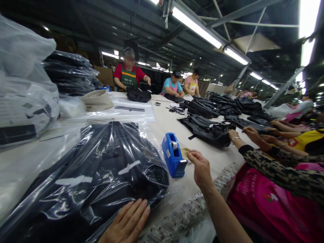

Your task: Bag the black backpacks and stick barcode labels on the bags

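A black bag (pixel 108 148) lies flat inside a clear plastic sleeve in front of me. My left hand (pixel 128 221) rests on the sleeve's near edge, fingers stretched out and close together. Just right of the bag stands a blue tape dispenser (pixel 172 152) with a roll in it. My right hand (pixel 201 167) is beside the dispenser, thumb and index finger pinched together. A small yellowish piece (pixel 185 152) shows at those fingertips, partly behind the dispenser. I cannot make out whether the pinch holds it or a strip of tape.
Black bags (pixel 207 130) lie along the table to the right, where a co-worker's hand (pixel 234 134) touches one. Several people work around the table. A stack of bagged items (pixel 71 72) and a large plastic bag (pixel 25 77) stand left. A beige cloth item (pixel 97 100) lies behind.
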`<state>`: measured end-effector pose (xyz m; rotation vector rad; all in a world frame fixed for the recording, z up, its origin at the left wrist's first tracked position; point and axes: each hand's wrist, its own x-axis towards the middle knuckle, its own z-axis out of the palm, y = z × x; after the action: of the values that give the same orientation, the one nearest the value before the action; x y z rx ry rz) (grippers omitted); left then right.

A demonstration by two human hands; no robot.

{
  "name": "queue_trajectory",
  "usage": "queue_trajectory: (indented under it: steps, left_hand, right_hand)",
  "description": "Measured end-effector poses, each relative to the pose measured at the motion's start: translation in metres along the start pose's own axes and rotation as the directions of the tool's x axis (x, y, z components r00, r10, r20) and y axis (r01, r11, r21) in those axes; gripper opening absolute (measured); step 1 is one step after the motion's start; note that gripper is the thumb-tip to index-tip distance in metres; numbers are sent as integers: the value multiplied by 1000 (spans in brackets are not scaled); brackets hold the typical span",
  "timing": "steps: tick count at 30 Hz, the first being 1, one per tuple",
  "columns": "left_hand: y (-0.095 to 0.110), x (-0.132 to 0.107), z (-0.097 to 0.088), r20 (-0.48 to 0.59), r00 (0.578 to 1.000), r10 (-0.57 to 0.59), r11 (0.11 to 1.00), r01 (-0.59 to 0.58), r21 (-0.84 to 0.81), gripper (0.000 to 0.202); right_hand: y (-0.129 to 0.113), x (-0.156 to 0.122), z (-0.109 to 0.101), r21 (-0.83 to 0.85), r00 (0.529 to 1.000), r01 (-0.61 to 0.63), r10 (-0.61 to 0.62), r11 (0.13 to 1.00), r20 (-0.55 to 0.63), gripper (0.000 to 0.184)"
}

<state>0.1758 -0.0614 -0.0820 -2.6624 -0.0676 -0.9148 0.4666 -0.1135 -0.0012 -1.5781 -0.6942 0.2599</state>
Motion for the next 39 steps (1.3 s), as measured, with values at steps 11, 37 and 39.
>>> queue_trajectory:
  steps: [11,37,39]
  left_hand:
    - [5,3,-9,66,997,-34,999,33,18,45]
    - [12,9,-16,41,989,-140,984,144,-106,42]
    - [13,9,-17,33,988,-150,983,153,-105,42]
  right_hand:
    - [59,-58,-16,-133,971,-202,216,970,104,43]
    - [-74,-63,30,-109,94,968,78,226,993,17]
    - [-69,-57,42,-89,74,977,84,193,994,16]
